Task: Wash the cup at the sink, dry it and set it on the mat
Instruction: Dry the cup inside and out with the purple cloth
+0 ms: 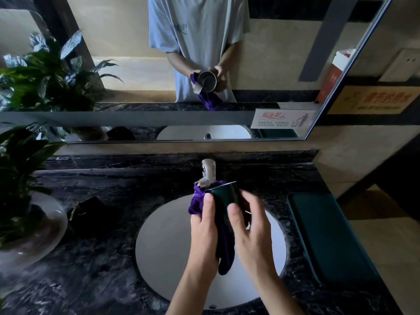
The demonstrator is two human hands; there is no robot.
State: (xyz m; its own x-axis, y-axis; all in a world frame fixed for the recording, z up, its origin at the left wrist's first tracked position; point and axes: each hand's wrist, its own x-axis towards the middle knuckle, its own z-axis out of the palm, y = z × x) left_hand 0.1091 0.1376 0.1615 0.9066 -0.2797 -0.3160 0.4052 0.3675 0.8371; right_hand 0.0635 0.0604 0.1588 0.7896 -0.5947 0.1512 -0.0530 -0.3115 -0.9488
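- The cup (223, 197), dark green, is held up over the white sink (163, 246), just near of the chrome faucet (208, 170).
- The left hand (204, 233) is wrapped around the cup's left side with a purple cloth (197, 204) pinched against it; the thumb is stretched up along the cup wall.
- The right hand (248, 228) is laid on the cup's right side, thumb up and fingers curled round the far wall; the grip is blurred, so how firmly it is closed cannot be told.
- Both forearms are brought in from the near edge, angled toward each other over the basin.
- The cup is tipped with its mouth turned away toward the mirror (159, 64); its long axis is run from near to far, rim at the far end.
- In the reflection the steel-coloured inside is seen, open end facing the glass.
- The cloth is draped down below the hands, its tail hung over the bowl.
- Open basin is left on both sides of the hands.
- A dark green mat (329, 235) is laid on the marble counter (102, 269) to the right, beside the basin rim.
- A potted plant (20, 178) in a glass bowl is stood at the left, well apart from the cup.
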